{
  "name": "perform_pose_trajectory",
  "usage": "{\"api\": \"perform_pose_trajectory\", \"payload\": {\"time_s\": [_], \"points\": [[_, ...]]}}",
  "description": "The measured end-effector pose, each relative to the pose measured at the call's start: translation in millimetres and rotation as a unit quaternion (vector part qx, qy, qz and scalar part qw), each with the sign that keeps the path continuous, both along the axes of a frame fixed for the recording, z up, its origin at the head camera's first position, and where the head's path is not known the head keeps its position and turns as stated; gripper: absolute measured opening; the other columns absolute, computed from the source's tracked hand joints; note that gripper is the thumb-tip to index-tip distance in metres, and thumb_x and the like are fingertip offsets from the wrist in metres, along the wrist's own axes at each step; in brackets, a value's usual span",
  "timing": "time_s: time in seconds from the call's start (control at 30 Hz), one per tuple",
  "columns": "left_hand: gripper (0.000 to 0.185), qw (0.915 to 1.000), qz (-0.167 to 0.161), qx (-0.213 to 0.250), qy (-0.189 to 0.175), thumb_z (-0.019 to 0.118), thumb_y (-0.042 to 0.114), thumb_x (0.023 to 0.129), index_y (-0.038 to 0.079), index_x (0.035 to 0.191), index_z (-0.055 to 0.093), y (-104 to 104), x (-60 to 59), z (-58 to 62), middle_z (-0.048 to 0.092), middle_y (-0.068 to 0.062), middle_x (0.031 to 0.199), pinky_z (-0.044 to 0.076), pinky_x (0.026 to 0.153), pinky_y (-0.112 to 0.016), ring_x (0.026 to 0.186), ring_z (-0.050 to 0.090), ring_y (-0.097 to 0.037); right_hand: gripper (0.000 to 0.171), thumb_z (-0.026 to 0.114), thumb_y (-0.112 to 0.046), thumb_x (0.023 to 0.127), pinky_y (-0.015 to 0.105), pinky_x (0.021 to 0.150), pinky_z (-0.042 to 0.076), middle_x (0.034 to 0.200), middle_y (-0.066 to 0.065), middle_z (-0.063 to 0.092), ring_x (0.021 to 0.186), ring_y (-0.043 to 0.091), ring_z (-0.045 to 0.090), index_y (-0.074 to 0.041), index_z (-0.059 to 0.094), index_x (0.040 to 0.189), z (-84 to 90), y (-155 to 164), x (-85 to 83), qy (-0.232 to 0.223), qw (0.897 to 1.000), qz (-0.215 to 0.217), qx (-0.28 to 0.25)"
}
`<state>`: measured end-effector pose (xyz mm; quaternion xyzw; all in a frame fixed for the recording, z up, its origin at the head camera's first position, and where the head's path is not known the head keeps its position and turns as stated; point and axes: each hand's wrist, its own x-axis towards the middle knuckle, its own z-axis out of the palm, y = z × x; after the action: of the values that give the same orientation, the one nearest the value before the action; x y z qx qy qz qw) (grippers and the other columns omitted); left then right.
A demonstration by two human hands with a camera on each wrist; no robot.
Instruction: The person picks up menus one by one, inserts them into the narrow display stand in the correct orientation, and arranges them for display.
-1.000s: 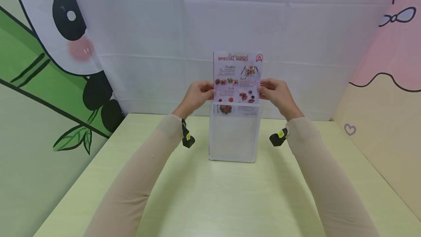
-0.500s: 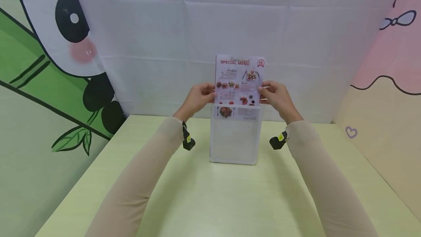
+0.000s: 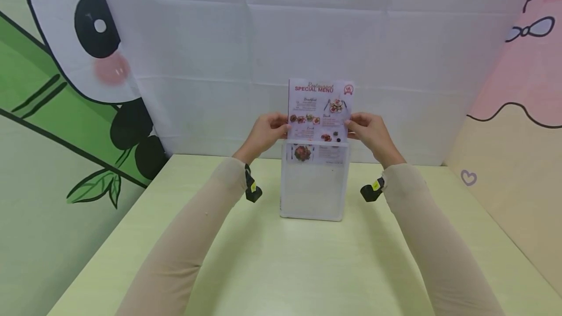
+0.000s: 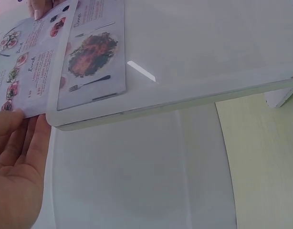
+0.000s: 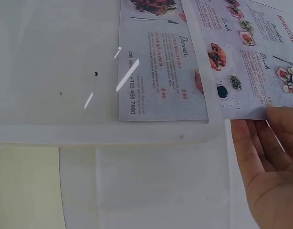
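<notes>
A printed restaurant menu sheet (image 3: 321, 111) stands upright, its lower end inside a clear acrylic sign holder (image 3: 312, 191) on the table. My left hand (image 3: 267, 133) pinches the sheet's left edge just above the holder's top rim, thumb in front and fingers behind. On the opposite edge, my right hand (image 3: 370, 133) holds it the same way. In the left wrist view, the dish picture on the menu (image 4: 91, 55) shows through the holder's clear front. The right wrist view shows the lower text of the menu (image 5: 161, 76) behind the clear panel, with the right thumb on its edge.
The pale wooden table (image 3: 281, 267) extends under both forearms. Behind the holder hangs a white cloth backdrop (image 3: 197, 62). Painted cartoon panels, one with a panda (image 3: 105, 72) and one pink (image 3: 518, 72), border the left and right sides.
The menu sheet has slid slightly lower into the holder, with both hands still gripping its side edges. The head view has shifted a little.
</notes>
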<state>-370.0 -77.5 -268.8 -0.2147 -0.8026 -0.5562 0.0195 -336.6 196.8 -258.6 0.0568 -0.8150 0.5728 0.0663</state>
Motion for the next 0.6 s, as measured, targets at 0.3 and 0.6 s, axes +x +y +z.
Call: {"api": "perform_pose_trajectory", "payload": {"time_s": [0.3,0.6], "points": [[0.023,1.0000,0.005,-0.008,0.002,0.058,0.009,0.096,-0.003,0.115,0.062,-0.5,-0.2,-1.7,0.065,-0.018,0.114,0.056,0.087,-0.033,0.102,0.065,-0.028,0.038,0.054,-0.018,0.099,0.041,0.095,0.053,0.117,0.012,0.063,0.094,0.015,0.064,-0.007,0.052,0.135,-0.7,-1.6,0.5,-0.004,1.000,0.002,-0.008],[0.022,0.9999,0.009,-0.009,-0.001,0.059,0.007,0.095,-0.002,0.114,0.063,-1.9,-0.7,-1.7,0.065,-0.017,0.112,0.056,0.088,-0.033,0.100,0.065,-0.027,0.036,0.052,-0.025,0.100,0.033,0.087,0.057,0.117,0.014,0.063,0.095,0.019,0.064,-0.006,0.054,0.130,-0.5,-3.9,0.9,0.011,1.000,0.004,-0.005]]}}
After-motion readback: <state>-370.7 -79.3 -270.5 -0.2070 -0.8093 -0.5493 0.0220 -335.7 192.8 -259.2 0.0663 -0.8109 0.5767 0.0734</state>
